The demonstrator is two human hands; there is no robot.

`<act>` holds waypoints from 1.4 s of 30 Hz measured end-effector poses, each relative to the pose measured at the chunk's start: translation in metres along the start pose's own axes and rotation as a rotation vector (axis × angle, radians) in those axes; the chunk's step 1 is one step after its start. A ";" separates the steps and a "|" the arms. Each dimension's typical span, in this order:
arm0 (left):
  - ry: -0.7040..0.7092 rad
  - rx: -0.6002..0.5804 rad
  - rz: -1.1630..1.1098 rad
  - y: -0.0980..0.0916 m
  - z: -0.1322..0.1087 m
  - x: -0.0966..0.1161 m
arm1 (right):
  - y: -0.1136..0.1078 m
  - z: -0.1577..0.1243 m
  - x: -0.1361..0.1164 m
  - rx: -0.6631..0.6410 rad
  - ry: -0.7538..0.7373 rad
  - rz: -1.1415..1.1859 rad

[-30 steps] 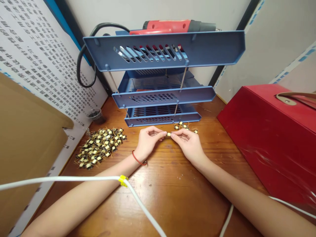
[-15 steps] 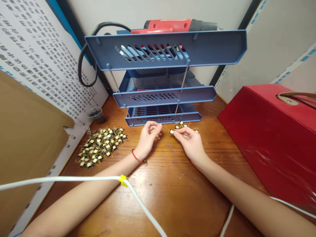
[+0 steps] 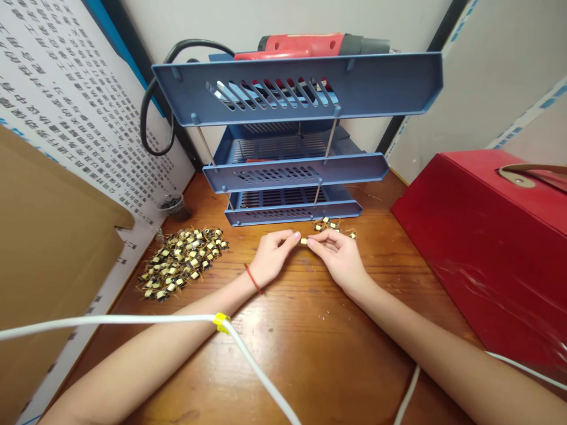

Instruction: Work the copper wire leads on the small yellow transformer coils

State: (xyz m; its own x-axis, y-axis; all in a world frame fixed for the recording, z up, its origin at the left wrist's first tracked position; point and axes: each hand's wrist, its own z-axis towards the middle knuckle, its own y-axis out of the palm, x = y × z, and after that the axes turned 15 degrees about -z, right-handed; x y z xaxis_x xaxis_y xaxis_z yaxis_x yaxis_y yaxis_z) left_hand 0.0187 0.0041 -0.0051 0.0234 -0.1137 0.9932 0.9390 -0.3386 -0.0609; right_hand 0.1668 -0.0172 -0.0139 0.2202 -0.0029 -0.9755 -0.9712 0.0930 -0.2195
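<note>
My right hand [image 3: 339,258] pinches a small yellow-and-black wound component [image 3: 303,241], probably a tiny transformer, between its fingertips. My left hand [image 3: 274,257] sits just left of it, with its fingertips almost at the part. I cannot tell whether they touch it. A red cord circles my left wrist. A loose pile of similar components with thin copper leads [image 3: 181,264] lies on the wooden table [image 3: 310,336] to the left of my hands. A smaller group [image 3: 332,225] lies just beyond my right hand.
A blue tiered slotted rack [image 3: 296,88] stands ahead, with a red heat gun [image 3: 301,44] behind it. A red box [image 3: 482,248] fills the right side, and brown cardboard [image 3: 44,254] the left. A small cup [image 3: 172,206] and white cable [image 3: 133,319] are nearby.
My left hand has moved right, back towards the component. The component has shifted slightly right and down with my right hand, away from the small group.
</note>
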 end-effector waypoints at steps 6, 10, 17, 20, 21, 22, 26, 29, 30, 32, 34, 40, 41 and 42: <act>0.010 0.090 -0.074 0.001 0.003 -0.005 | 0.000 0.002 -0.001 0.040 0.049 0.007; 0.069 0.180 -0.142 -0.003 0.006 -0.010 | -0.002 0.004 -0.001 0.067 0.080 0.024; 0.061 0.292 -0.436 -0.004 0.009 -0.014 | -0.004 0.006 0.000 0.087 0.077 0.039; 0.026 0.172 -0.315 0.000 0.004 -0.007 | -0.003 0.005 0.000 0.042 0.059 0.056; 0.023 0.120 -0.253 0.001 0.002 -0.005 | -0.002 0.004 0.000 0.024 0.050 0.060; 0.014 0.075 -0.182 0.001 0.001 -0.002 | -0.002 0.004 0.000 0.005 0.040 0.062; 0.006 -0.022 0.098 0.003 -0.003 0.004 | -0.001 0.002 0.000 -0.057 0.003 0.061; 0.028 -0.018 0.179 0.002 -0.003 0.004 | -0.001 0.003 0.001 -0.065 -0.001 0.053; 0.034 -0.010 0.198 0.002 -0.003 0.004 | -0.002 0.003 0.001 -0.056 0.003 0.050; 0.038 0.012 0.226 0.002 -0.003 0.004 | -0.003 0.004 0.000 -0.034 0.014 0.044; 0.033 0.024 0.218 0.002 -0.003 0.003 | -0.003 0.004 0.000 -0.021 0.026 0.039; -0.009 0.068 0.026 0.001 0.000 -0.002 | -0.003 0.004 -0.001 0.011 0.056 0.050; -0.016 0.080 -0.006 0.002 0.001 -0.003 | -0.003 0.004 -0.001 0.020 0.062 0.052; -0.022 0.092 -0.033 0.002 0.001 -0.003 | -0.003 0.004 -0.001 0.026 0.068 0.053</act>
State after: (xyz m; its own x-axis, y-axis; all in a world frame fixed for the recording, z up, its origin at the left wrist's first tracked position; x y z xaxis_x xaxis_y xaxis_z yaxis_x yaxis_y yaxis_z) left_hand 0.0206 0.0050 -0.0082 -0.0018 -0.0825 0.9966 0.9668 -0.2546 -0.0194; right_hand 0.1694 -0.0135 -0.0122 0.1605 -0.0649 -0.9849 -0.9785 0.1202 -0.1674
